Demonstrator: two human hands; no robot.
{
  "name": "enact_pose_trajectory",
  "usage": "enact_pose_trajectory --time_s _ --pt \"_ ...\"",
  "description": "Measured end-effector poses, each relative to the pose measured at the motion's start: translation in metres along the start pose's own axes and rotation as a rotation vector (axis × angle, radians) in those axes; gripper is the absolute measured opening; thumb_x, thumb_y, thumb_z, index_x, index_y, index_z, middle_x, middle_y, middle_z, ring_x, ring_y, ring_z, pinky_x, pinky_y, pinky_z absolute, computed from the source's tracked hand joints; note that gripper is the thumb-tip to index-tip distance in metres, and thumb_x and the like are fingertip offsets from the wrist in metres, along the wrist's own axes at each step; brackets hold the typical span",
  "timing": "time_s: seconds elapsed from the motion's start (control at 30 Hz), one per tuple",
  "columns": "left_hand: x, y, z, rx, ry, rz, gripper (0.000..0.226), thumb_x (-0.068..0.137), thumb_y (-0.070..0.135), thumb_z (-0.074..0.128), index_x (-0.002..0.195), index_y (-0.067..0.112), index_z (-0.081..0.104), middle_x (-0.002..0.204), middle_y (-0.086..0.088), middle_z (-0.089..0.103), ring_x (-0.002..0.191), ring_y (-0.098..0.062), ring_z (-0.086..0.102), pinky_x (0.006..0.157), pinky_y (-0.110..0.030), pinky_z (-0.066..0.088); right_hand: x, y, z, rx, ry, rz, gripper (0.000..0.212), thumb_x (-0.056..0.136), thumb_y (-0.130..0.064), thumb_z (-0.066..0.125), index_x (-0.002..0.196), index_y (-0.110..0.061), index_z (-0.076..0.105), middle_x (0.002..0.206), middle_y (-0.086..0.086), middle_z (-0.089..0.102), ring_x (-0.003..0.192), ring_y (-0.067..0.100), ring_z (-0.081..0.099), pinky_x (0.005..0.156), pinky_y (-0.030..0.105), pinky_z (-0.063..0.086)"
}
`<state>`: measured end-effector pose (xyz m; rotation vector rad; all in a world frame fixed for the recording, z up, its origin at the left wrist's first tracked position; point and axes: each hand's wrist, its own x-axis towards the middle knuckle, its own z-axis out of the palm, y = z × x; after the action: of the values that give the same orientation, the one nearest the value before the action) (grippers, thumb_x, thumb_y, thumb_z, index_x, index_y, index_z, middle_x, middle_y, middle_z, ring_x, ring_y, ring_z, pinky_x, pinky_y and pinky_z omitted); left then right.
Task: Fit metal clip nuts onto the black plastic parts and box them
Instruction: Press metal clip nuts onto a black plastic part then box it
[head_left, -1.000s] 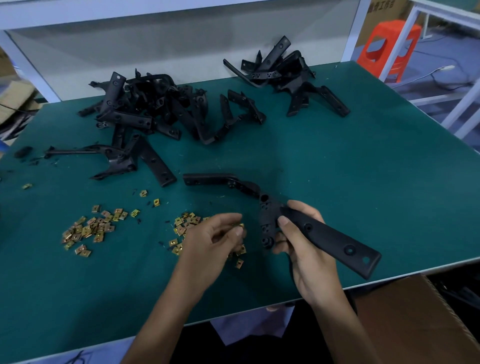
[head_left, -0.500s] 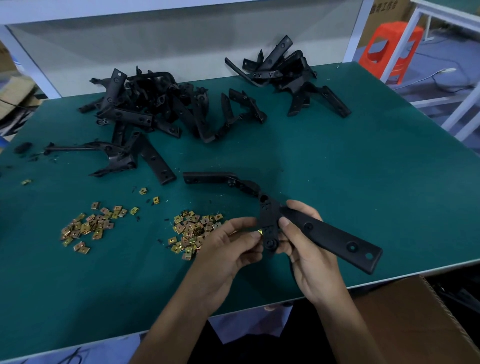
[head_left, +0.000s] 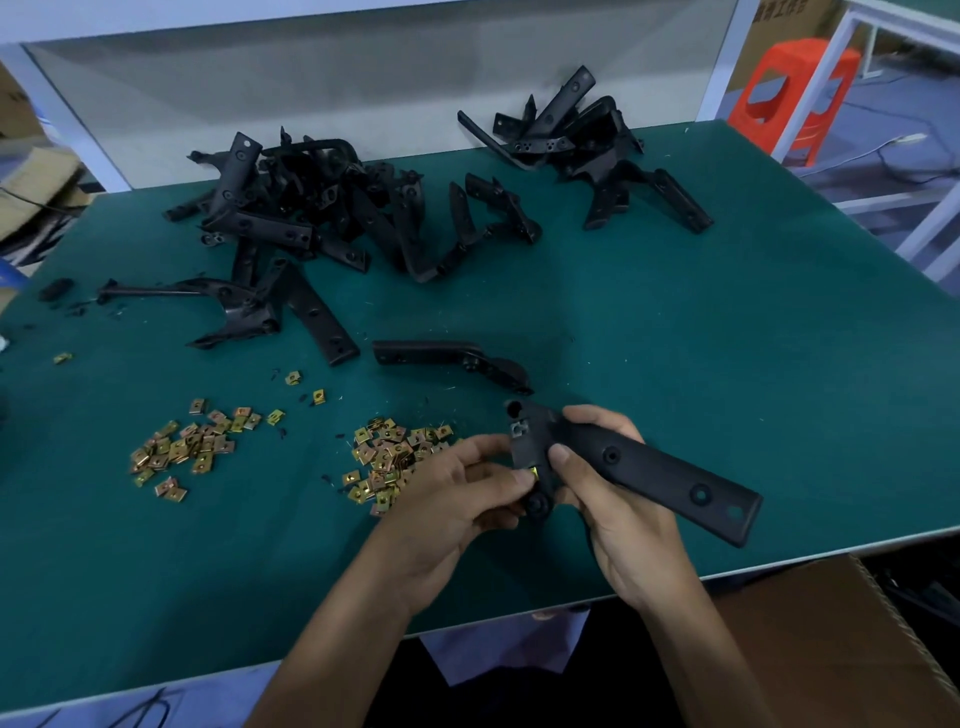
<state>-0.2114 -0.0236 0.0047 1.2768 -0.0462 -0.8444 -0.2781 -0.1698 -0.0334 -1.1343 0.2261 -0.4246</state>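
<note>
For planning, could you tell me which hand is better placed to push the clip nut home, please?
The left hand: it pinches the clip nut against the black part, which the right hand grips steady.

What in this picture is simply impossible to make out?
1. Head view: clip nut, mostly covered by fingertips of the left hand; seated on the black plastic part or not, unclear.
2. Head view: cardboard box, cut off by the bottom-right edge; inside unseen.
3. Head view: far pile of parts, too tangled to count.
</note>
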Motion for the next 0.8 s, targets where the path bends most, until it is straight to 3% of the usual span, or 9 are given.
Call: enact_pose_trajectory --time_s 0.07,0.17,0.23,0.27,0.4,0.53,0.6,0.73,0.8 --pt "0.002 0.001 -0.005 0.192 0.011 0.085 0.018 0.093 0.010 0.066 0.108 0.014 0.073 0.086 -0.003 0.073 0.072 -0.008 0.065 0.061 -0.019 0.051 0.002 0.000 0.000 0.046 0.025 0.026 0.026 0.088 -0.012 0.070 0.113 -0.018 0.065 0.102 0.005 0.071 0.086 0.017 0.069 0.063 0.024 0.055" --pt "0.010 0.002 -0.020 0.926 0.236 0.391 0.020 0.101 0.025 0.057 0.110 0.029 0.074 0.095 0.013 0.072 0.090 -0.004 0.063 0.079 -0.020 0.050 0.005 -0.002 -0.003 0.176 0.066 0.062 0.024 0.087 -0.011 0.067 0.110 -0.020 0.067 0.101 0.005 0.074 0.081 0.013 0.071 0.064 0.023 0.057" --pt "0.014 0.002 -0.028 1.334 0.367 0.494 0.026 0.100 0.026 0.057 0.123 0.026 0.070 0.114 0.005 0.066 0.107 -0.016 0.051 0.093 -0.030 0.044 0.006 -0.002 -0.005 0.219 0.091 0.077 0.026 0.086 -0.012 0.067 0.112 -0.018 0.066 0.103 0.009 0.076 0.081 0.016 0.072 0.069 0.026 0.060" --pt "0.016 0.001 -0.031 1.416 0.389 0.478 0.028 0.100 0.029 0.058 0.125 0.024 0.069 0.118 0.000 0.062 0.110 -0.021 0.045 0.096 -0.032 0.041 0.006 -0.003 -0.007 0.223 0.099 0.085 0.026 0.086 -0.013 0.068 0.112 -0.018 0.067 0.104 0.010 0.076 0.082 0.017 0.073 0.070 0.027 0.061" --pt "0.020 0.004 -0.035 1.387 0.367 0.442 0.018 0.096 0.035 0.063 0.109 0.027 0.072 0.112 0.005 0.058 0.109 -0.018 0.040 0.092 -0.030 0.037 0.007 -0.002 -0.008 0.242 0.109 0.109 0.027 0.086 -0.013 0.069 0.113 -0.019 0.068 0.108 0.014 0.074 0.086 0.019 0.072 0.075 0.031 0.061" --pt "0.020 0.009 -0.033 1.288 0.357 0.469 0.006 0.094 0.033 0.066 0.091 0.028 0.064 0.089 0.017 0.058 0.094 -0.012 0.047 0.079 -0.027 0.033 0.007 -0.001 -0.008 0.242 0.105 0.113 0.027 0.087 -0.013 0.069 0.113 -0.019 0.068 0.108 0.015 0.074 0.086 0.020 0.072 0.075 0.031 0.061" --pt "0.018 0.010 -0.033 1.234 0.353 0.478 0.006 0.095 0.030 0.065 0.092 0.025 0.063 0.083 0.019 0.060 0.088 -0.010 0.052 0.076 -0.029 0.039 0.007 -0.002 -0.006 0.240 0.098 0.115 0.027 0.086 -0.014 0.070 0.113 -0.019 0.067 0.108 0.016 0.074 0.084 0.020 0.072 0.074 0.031 0.061" --pt "0.016 0.014 -0.038 1.168 0.398 0.514 0.014 0.100 0.028 0.059 0.105 0.021 0.069 0.094 0.010 0.067 0.092 -0.012 0.059 0.082 -0.033 0.047 0.006 -0.003 -0.005 0.242 0.102 0.115 0.025 0.086 -0.013 0.070 0.109 -0.021 0.070 0.106 0.017 0.074 0.082 0.021 0.072 0.073 0.032 0.061" --pt "0.015 0.017 -0.041 1.130 0.411 0.496 0.018 0.102 0.032 0.054 0.103 0.024 0.070 0.091 0.011 0.068 0.088 -0.008 0.061 0.080 -0.029 0.048 0.006 -0.004 -0.005 0.242 0.101 0.116 0.024 0.086 -0.012 0.069 0.109 -0.021 0.070 0.105 0.016 0.074 0.081 0.020 0.072 0.072 0.031 0.061"
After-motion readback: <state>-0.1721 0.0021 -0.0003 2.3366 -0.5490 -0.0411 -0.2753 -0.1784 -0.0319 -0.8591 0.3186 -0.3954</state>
